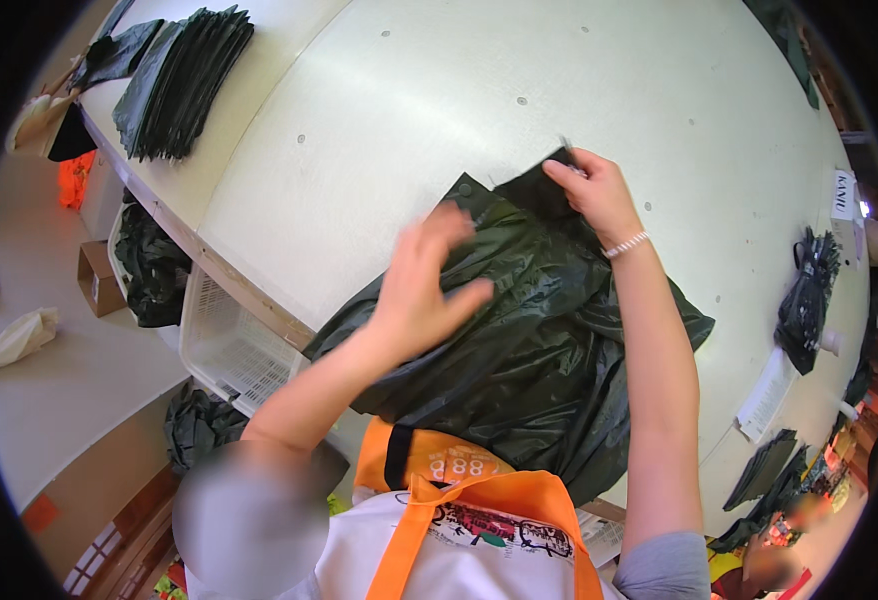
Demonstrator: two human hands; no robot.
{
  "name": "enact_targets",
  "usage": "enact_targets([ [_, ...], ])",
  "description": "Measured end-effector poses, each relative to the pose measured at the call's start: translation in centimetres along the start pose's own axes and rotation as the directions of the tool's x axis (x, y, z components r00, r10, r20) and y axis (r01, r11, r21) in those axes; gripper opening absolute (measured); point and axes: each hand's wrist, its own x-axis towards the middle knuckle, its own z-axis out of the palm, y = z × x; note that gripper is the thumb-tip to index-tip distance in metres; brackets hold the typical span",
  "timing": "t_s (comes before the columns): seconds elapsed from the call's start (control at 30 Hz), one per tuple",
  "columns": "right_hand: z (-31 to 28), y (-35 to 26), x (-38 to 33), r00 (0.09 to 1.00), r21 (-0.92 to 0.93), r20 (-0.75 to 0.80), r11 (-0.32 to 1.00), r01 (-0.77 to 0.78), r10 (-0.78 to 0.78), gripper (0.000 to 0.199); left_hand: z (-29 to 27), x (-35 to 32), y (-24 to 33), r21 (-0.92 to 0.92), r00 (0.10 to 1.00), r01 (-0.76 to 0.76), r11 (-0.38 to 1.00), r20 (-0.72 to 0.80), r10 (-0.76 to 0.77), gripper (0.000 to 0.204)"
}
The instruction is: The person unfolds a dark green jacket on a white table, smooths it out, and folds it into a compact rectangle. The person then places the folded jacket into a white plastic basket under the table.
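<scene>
Dark green plastic sheeting (pixel 519 340) lies crumpled on the pale table (pixel 389 110), spilling over its near edge. Left hand (pixel 421 285) presses it open-palmed, fingers spread; right hand (pixel 591 190) pinches the far corner. Thin, light, slippery-looking film likely handles best by corners.

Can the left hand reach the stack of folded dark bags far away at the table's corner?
Probably not from here. The left hand rests on the crumpled dark green plastic bag, and the stack of folded dark bags lies far across the bare white table.
</scene>
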Motion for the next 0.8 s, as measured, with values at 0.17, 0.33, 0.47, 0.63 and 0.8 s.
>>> enact_targets([
  [0.17, -2.0, -2.6, -6.4, 0.999, 0.14, -0.045, 0.99, 0.01, -0.004, 0.02, 2.2, 4.8, -0.1, -0.45, 0.889, 0.458, 0.767, 0.21, -0.408, 0.048],
  [0.33, 1.1, -4.0, -12.7, 0.767, -0.55, -0.407, 0.804, 0.227, -0.495, 0.037, 2.4, 2.7, 4.4, -0.515, 0.914, 0.344, 0.786, -0.008, -0.405, 0.019],
  [0.47, 4.5, -4.5, -16.9, 0.827, -0.658, -0.24, 0.711, 0.246, -0.508, 0.022, 2.8, 1.2, 5.6, -0.313, 0.93, -0.019, 0.949, -0.355, -0.098, 0.014],
  [0.63, 5.8, -5.9, -18.8, 0.749, -0.819, -0.159, 0.509, 0.264, -0.643, 0.02, 3.2, 0.4, 6.6, -0.082, 0.819, -0.261, 0.962, -0.547, 0.176, 0.023],
  [0.8, 6.4, -7.1, -20.2, 0.76, -0.882, -0.145, 0.432, 0.191, -0.633, 0.018, 3.2, -0.4, 7.3, -0.012, 0.797, -0.3, 0.954, -0.552, 0.244, 0.02],
])
